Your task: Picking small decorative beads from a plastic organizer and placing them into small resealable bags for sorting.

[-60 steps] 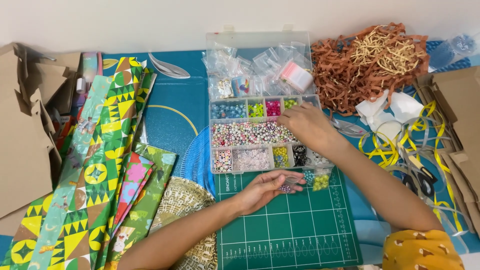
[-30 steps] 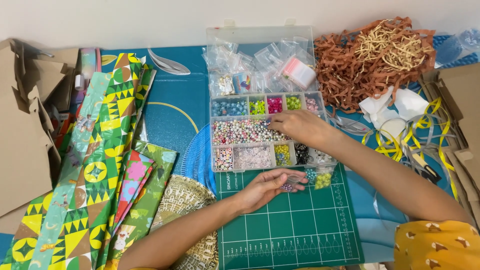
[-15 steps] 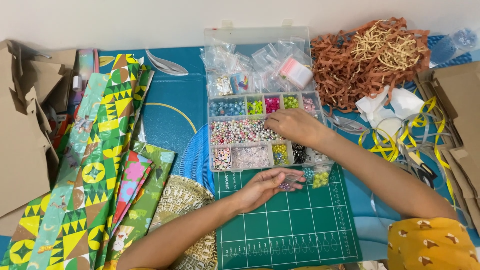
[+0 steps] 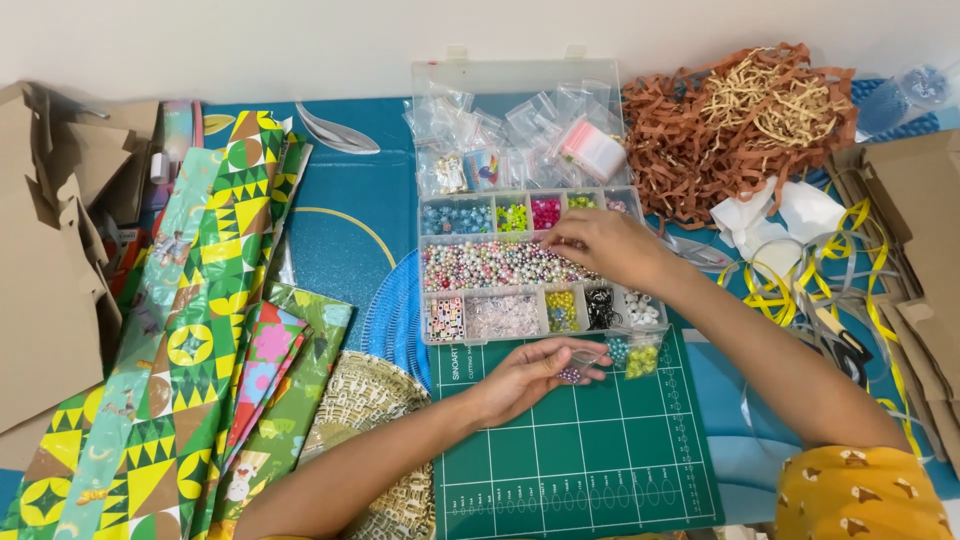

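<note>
My right hand (image 4: pixel 600 245) has moved left along the bead box (image 4: pixel 520 265) to the pearl row, fingertips pinched together, perhaps on a bead. My left hand (image 4: pixel 530 375) rests open on the green mat (image 4: pixel 570 460), cradling a few beads (image 4: pixel 570 375).

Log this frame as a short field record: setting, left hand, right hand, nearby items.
setting: blue table seen from above, green cutting mat in front
left hand: left hand palm up over the mat, a few small beads at its fingertips
right hand: right hand reaching into the bead organiser, fingers at the long row of pastel beads; grip not clear
nearby: patterned wrapping paper, brown paper shred, yellow ribbon, cardboard
</note>
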